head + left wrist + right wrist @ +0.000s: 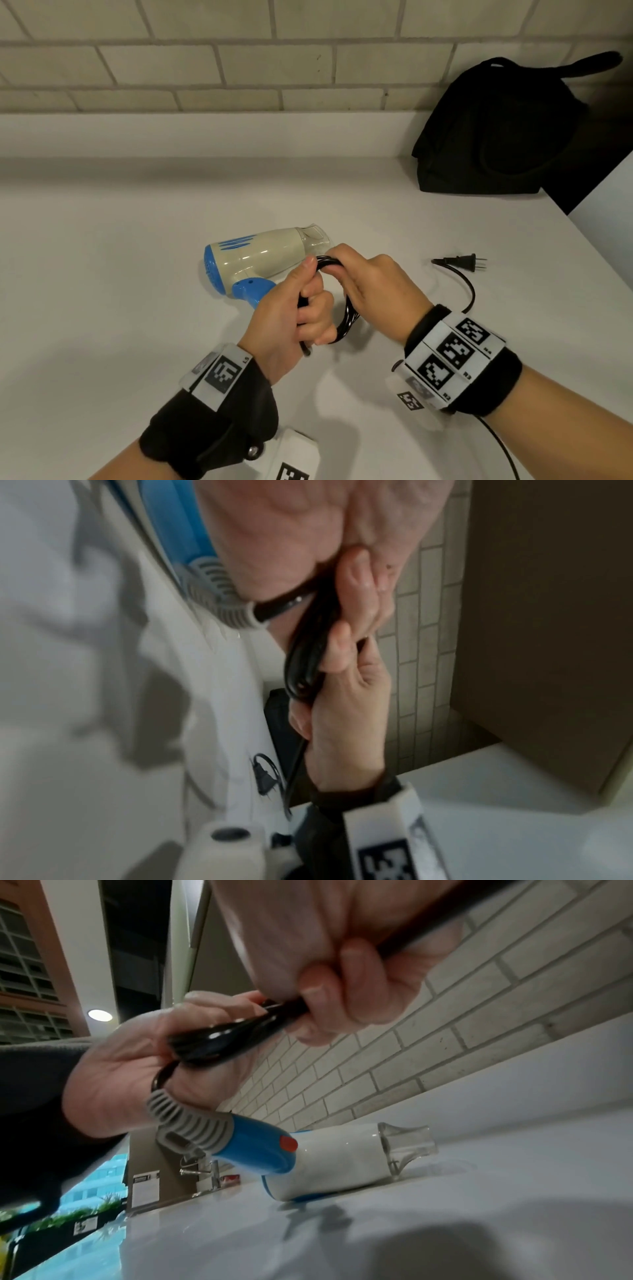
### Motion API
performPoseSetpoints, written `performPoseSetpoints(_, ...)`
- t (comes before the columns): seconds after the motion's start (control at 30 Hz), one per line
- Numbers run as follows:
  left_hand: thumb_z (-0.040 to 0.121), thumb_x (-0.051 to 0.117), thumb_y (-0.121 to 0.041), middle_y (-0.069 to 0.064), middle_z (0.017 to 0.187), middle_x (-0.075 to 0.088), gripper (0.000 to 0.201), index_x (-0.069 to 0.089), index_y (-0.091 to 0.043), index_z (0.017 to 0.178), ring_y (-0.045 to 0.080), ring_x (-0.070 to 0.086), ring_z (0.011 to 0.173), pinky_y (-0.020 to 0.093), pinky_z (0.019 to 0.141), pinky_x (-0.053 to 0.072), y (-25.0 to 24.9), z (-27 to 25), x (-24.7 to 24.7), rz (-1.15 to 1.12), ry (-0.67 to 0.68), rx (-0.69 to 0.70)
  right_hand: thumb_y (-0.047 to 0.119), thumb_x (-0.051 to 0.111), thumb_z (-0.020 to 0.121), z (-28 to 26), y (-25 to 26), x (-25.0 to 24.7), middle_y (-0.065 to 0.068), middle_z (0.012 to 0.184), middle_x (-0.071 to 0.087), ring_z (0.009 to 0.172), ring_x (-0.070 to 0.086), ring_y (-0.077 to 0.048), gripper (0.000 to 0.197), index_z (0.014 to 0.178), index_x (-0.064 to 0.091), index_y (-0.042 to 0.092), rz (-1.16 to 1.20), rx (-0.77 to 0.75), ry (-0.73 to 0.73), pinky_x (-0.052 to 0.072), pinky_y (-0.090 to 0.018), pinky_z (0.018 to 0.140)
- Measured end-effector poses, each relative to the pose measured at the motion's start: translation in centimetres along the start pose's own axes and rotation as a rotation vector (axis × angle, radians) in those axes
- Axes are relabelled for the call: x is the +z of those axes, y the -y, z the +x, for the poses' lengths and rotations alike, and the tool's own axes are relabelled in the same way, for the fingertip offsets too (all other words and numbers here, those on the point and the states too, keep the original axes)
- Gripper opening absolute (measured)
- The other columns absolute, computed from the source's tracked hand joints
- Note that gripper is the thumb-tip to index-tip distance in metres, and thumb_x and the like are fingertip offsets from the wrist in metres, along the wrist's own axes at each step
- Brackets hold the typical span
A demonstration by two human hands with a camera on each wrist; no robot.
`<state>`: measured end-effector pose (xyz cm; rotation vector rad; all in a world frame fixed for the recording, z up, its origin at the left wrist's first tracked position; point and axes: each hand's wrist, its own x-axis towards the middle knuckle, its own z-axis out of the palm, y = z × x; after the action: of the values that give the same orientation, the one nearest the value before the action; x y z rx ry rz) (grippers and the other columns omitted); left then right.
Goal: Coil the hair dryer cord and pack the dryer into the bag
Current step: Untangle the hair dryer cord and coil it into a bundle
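A cream and blue hair dryer (pixel 260 260) lies on its side on the white counter (pixel 120 274), nozzle to the right. Its black cord (pixel 346 318) is gathered into loops just in front of it. My left hand (pixel 298 308) grips the bundle of loops, thumb on top. My right hand (pixel 370 284) curls round the same bundle from the right. The plug (pixel 469 263) and a short loose stretch of cord lie on the counter to the right. In the right wrist view the dryer (pixel 329 1161) shows a grey strain relief (pixel 185 1121) and a red button. The black bag (pixel 496 137) stands at the back right.
A tiled wall (pixel 205 61) and a low ledge run along the back of the counter. The counter's right edge (pixel 582 240) slants down past the bag. A thin black cable (pixel 503 448) trails from my right wrist band.
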<state>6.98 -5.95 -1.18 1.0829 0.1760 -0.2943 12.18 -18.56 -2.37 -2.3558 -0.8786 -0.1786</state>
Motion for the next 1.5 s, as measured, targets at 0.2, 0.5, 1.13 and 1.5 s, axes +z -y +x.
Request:
performPoseSetpoints(0.2,0.070,0.047,-0.045,-0.011,0.031,0.023,0.036,0.031,-0.021,0.048,0.002,0.016,0.024,0.017,0.035,0.014,-0.4,-0.4,-0.5,-0.105,-0.084,0.022,0.062,0.036,0.081,0.4,-1.6,-2.8,0.009,0.057,0.058,0.062,0.059,-0.016,0.039,0.102,0.044,0.030,0.019,0.260,0.381,0.044,-0.033,0.065)
performPoseSetpoints(0.5,0.093,0.032,-0.042,-0.006,0.030,0.026,0.048,0.031,-0.022,0.049,0.007,0.021,0.020,0.018,0.029,0.018,-3.1,-0.5,-2.3,-0.352,-0.251,0.192,0.056,0.031,0.088,-2.8,-4.9,-5.0,0.006,0.066,0.058,0.057,0.051,-0.014,0.040,0.107,0.047,0.025,-0.137,-0.084,-0.049,0.038,-0.022,0.055)
performPoseSetpoints(1.13,0.085,0.033,-0.034,-0.008,0.060,0.055,0.030,0.047,-0.013,0.070,0.001,0.052,0.053,0.009,0.054,0.041,0.5,-0.8,0.9,0.688,-0.078,0.552,0.044,0.052,0.071,-2.4,2.7,-2.6,0.008,0.058,0.066,0.050,0.059,-0.015,0.024,0.066,0.062,0.022,0.006,-0.251,0.171,0.048,-0.031,0.040)
performPoseSetpoints(1.5,0.076,0.037,-0.045,-0.008,0.034,0.038,0.034,0.038,-0.015,0.059,0.002,0.032,0.035,0.008,0.041,0.029,0.9,-1.7,0.0,0.713,0.079,0.235,0.037,0.051,0.081,-2.5,0.1,-5.7,0.025,0.075,0.046,0.066,0.043,0.021,0.027,0.094,0.067,0.018,0.190,-0.252,0.294,0.033,0.002,0.066)
